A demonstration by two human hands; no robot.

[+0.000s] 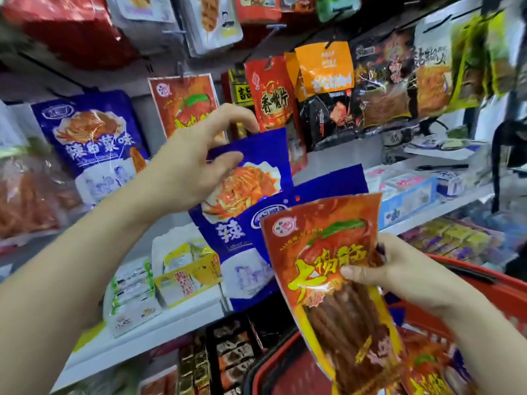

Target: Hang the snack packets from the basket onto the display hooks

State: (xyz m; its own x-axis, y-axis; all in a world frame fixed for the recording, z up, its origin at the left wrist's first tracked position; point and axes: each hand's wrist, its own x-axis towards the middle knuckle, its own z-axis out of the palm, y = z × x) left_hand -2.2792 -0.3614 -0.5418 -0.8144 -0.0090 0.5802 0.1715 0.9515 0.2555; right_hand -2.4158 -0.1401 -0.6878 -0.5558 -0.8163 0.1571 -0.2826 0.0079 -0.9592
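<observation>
Left hand: the left hand [194, 163] is reaching up and gripping the top edge of a glossy blue foil snack packet [251, 201], with the thumb lying across the printed face and the fingers curling over the upper rim.
Blue packet: it is hanging tilted from that grip, flat and crinkly, showing a picture of red shredded vegetable and a pale window near its lower end; it is sitting in front of the display wall, not on a hook.
Right hand: the right hand [399, 272] is clamping a long, shiny orange-red plastic packet [336, 280] with yellow lettering, the thumb pressing on the front.
Orange packet: it is standing almost upright over the basket, its clear lower half showing thin brown sticks.
Second blue packet [336, 181]: it is peeking out behind the orange one; I cannot tell what is holding it.
Basket: the red plastic basket [510, 286] is sitting at lower right, carrying more orange packets [427, 374].
Display hooks: a thin metal hook [180, 70] is carrying a matching orange hanging packet [185, 106]; a matching blue hanging packet [91, 138] is dangling to its left.
Shelf: a white shelf [171, 323] is carrying small boxed snacks.
</observation>
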